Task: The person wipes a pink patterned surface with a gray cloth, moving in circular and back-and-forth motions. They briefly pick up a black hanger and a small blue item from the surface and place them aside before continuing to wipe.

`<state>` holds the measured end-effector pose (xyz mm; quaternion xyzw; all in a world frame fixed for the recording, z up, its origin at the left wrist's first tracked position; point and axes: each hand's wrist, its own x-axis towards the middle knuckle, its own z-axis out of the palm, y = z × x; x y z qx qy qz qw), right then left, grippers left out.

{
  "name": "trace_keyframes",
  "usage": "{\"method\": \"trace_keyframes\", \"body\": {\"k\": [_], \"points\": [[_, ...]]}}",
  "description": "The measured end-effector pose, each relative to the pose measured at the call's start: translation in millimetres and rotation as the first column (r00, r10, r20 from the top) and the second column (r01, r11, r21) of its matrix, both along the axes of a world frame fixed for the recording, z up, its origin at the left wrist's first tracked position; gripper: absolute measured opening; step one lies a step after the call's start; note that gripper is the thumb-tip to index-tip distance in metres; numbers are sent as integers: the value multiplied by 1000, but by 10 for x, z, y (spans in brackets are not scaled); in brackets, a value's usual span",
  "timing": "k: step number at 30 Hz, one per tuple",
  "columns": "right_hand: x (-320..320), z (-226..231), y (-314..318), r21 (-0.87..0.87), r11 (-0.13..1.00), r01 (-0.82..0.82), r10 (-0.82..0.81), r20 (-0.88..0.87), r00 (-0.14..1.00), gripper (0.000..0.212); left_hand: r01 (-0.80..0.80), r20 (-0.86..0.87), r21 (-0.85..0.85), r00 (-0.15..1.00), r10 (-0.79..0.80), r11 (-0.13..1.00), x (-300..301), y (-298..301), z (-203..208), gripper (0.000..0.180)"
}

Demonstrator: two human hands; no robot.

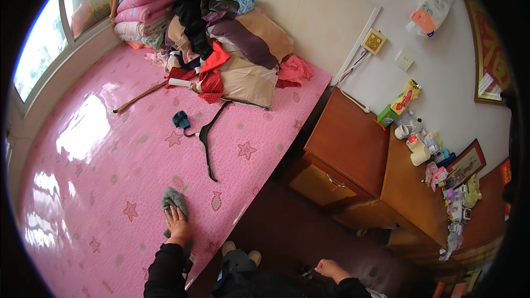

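Because the grey cloth [173, 196] seems soft, we can bunch its middle; our left hand [176, 226] lies flat atop, our right hand [330, 269] curls, contents unclear.

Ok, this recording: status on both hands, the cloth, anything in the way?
Left hand rests on gray cloth, atop pink covering. Right hand off the covering, nothing visibly held. Black hanger lies ahead, apart from the cloth.
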<state>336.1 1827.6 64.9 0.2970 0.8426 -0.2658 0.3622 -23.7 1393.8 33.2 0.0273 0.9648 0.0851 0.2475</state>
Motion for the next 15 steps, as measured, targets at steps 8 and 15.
{"method": "trace_keyframes", "body": {"k": [8, 15], "points": [[-469, 109, 67, -30, 999, -46, 46, 25, 999, 18, -32, -1, 8, 999, 32, 999, -369, 83, 158, 82], [-965, 223, 297, -220, 972, -80, 114, 148, 982, 12, -27, -17, 23, 999, 27, 999, -407, 85, 140, 83]]}}
